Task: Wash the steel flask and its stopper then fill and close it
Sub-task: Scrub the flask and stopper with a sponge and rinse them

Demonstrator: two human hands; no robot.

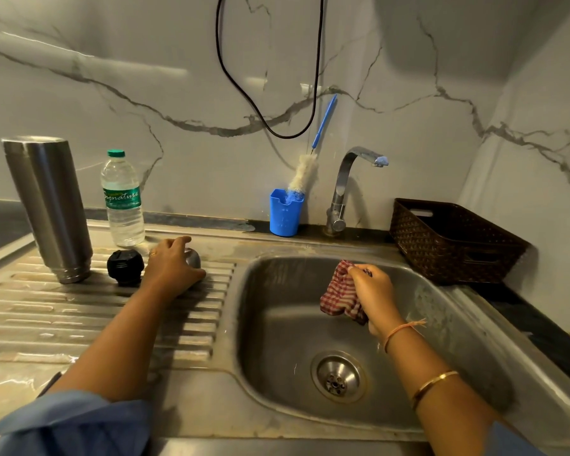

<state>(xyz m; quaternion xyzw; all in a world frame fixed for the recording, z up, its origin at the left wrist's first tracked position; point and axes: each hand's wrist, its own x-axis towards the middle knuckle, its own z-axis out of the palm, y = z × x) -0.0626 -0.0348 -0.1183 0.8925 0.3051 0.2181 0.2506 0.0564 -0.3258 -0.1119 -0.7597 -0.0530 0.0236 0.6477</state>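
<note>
The tall steel flask (48, 205) stands upside down on the ribbed drainboard (79, 307) at the left. Its black stopper (125, 266) lies just to the right of it. My left hand (171, 266) curls over a small steel cap (193, 258) on the drainboard, right of the stopper. Over the sink basin (293, 340) my right hand (372, 292) grips a red and white checked cloth (338, 294).
A plastic water bottle (123, 199) stands behind the stopper. A blue cup (285, 213) holding a bottle brush (305, 174) sits left of the tap (346, 189). A brown basket (451, 240) is at the back right. A black cable (264, 93) hangs on the wall.
</note>
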